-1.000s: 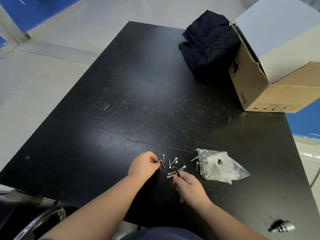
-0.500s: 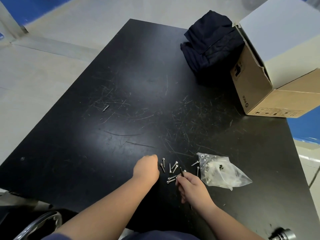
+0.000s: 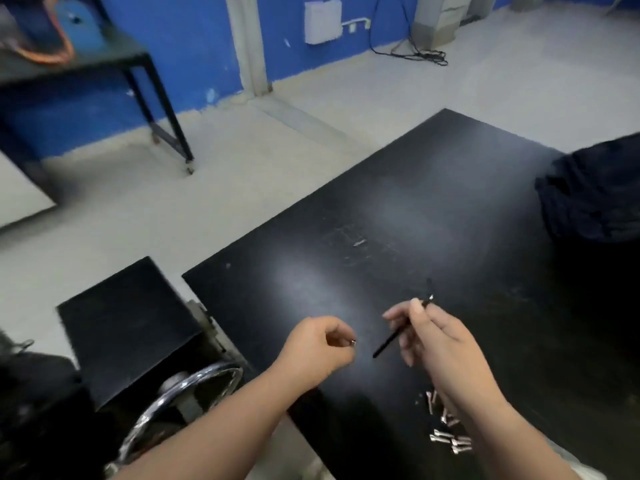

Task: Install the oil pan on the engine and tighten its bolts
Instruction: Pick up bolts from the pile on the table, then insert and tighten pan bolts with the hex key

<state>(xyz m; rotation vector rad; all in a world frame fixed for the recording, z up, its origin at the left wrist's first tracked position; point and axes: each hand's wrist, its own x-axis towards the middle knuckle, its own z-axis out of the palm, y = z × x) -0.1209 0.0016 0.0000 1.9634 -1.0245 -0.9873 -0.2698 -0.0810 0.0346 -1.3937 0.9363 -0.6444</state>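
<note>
1. Change of position. Half a second ago both hands worked low in the bolt pile. Now both are raised above the table (image 3: pixel 398 209) and carried toward 9 o'clock, and the head view has swung the same way. The clear bag and the carton have left the view. Only the dark cloth (image 3: pixel 595 199) remains, at 3 o'clock.

2. Grip state. The left hand (image 3: pixel 317 349) has its grip closed on one bolt (image 3: pixel 352 342). Only the bright head shows at the fingertips. The right hand (image 3: pixel 441 336) pinches a thin black tool (image 3: pixel 398 332), with its tip pointing to 1 o'clock and its tail to 7 o'clock.

3. Location of parts. The loose bolts (image 3: pixel 448 436) lie on the table at 5 o'clock of the right hand, partly under the forearm. A black-topped unit (image 3: pixel 128 323) with a chrome ring (image 3: pixel 194 379) stands off the table edge at 8 o'clock. The frame is blurred, so neither the oil pan nor the engine can be identified.

4. Meaning for the task. Bolt selection appears complete for this cycle, with one fastener and one driver in hand. The next step is probably to carry them to the mounting face. No bolt is seated yet, so tightening has not started.
</note>
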